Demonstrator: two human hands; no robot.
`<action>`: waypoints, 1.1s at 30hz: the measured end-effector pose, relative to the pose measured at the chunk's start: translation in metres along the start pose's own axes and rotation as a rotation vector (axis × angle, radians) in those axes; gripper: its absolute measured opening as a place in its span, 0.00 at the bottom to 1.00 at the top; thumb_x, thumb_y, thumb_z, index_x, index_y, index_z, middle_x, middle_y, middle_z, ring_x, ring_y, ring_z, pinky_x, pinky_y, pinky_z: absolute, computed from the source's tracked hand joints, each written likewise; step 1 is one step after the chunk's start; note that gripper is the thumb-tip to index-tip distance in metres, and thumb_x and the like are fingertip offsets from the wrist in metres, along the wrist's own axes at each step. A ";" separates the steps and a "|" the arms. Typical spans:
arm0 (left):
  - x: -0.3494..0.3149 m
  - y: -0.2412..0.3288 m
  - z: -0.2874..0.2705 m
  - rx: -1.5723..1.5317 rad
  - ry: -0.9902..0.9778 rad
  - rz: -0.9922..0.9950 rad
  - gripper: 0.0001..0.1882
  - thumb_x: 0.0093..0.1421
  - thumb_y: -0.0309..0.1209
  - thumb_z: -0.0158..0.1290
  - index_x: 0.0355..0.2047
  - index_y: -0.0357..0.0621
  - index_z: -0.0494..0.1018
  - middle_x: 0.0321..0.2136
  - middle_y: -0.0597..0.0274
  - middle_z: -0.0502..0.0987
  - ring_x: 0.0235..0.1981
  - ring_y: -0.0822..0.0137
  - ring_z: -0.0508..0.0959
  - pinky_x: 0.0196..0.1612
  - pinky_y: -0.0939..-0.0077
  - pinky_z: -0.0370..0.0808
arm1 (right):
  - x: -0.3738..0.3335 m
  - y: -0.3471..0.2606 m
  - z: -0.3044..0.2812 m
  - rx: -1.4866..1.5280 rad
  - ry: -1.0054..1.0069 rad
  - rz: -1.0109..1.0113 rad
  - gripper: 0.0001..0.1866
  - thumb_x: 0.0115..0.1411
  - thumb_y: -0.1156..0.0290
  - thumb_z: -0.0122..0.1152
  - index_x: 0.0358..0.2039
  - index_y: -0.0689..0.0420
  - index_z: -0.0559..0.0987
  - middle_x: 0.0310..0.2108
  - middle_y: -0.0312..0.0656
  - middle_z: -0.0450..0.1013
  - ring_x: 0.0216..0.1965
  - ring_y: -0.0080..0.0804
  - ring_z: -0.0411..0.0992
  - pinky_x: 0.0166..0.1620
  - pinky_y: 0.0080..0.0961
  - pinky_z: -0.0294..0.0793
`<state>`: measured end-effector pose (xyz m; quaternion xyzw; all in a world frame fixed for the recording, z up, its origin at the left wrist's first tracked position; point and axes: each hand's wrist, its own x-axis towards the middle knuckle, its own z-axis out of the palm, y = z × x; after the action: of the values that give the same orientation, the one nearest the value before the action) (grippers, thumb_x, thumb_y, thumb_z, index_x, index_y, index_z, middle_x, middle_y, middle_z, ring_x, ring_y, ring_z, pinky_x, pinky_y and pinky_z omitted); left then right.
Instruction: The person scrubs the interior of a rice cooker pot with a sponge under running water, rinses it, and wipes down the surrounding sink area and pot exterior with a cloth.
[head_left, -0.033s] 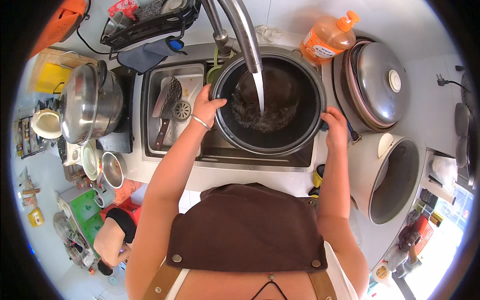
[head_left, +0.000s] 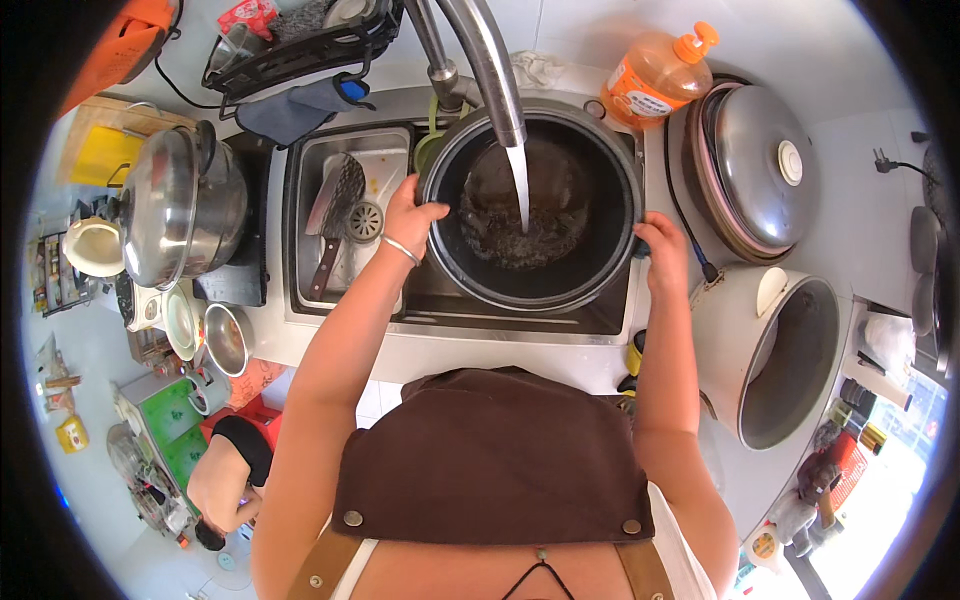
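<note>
A large round inner pot [head_left: 606, 240] with a dark lining is over the right basin of the sink [head_left: 420, 322]. Water [head_left: 521, 190] runs into it from the metal faucet [head_left: 482, 75], and the surface ripples where the stream lands. My left hand [head_left: 408, 218], with a bangle at its wrist, grips the pot's left rim, thumb over the edge. On the opposite side my right hand [head_left: 664, 248] holds the pot's right edge, its fingers curled there and partly hidden. In the left basin lies a knife [head_left: 326, 265] with a brown handle, beside the drain [head_left: 364, 221].
An orange pump bottle [head_left: 655, 85] and stacked lids [head_left: 750, 165] stand right of the sink, above a white cooker body [head_left: 770, 350]. At left are a lidded steel pot [head_left: 180, 205] and a steel bowl [head_left: 228, 340]. Another person [head_left: 225, 480] bends at lower left.
The pot has shifted slightly left and toward me, with both hands still on it. Water keeps running into it.
</note>
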<state>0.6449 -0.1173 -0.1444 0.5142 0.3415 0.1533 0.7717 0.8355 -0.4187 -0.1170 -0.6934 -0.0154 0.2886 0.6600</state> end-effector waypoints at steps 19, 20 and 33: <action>-0.014 -0.027 0.047 0.358 0.274 -0.432 0.31 0.34 0.14 0.47 0.46 0.27 0.62 0.36 0.46 0.69 0.31 0.56 0.71 0.29 0.65 0.70 | 0.049 0.009 0.030 0.408 -0.024 0.074 0.22 0.51 0.84 0.45 0.49 0.62 0.72 0.41 0.42 0.73 0.40 0.30 0.72 0.42 0.24 0.72; -0.002 -0.066 0.027 0.256 0.283 -0.374 0.30 0.34 0.15 0.48 0.45 0.26 0.62 0.33 0.46 0.69 0.30 0.55 0.71 0.26 0.61 0.70 | 0.049 0.004 0.037 0.446 -0.082 0.091 0.21 0.51 0.84 0.46 0.48 0.62 0.72 0.41 0.42 0.73 0.40 0.30 0.72 0.42 0.24 0.72; -0.006 -0.078 0.016 0.169 0.244 -0.457 0.31 0.35 0.14 0.49 0.46 0.25 0.64 0.33 0.47 0.73 0.31 0.56 0.72 0.32 0.67 0.71 | 0.052 -0.006 0.091 0.765 -0.537 0.549 0.37 0.45 0.88 0.54 0.58 0.50 0.64 0.25 0.41 0.64 0.21 0.24 0.59 0.27 0.15 0.64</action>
<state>0.6427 -0.1647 -0.2085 0.4642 0.5507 0.0067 0.6937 0.8425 -0.3147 -0.1275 -0.2839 0.1045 0.6025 0.7386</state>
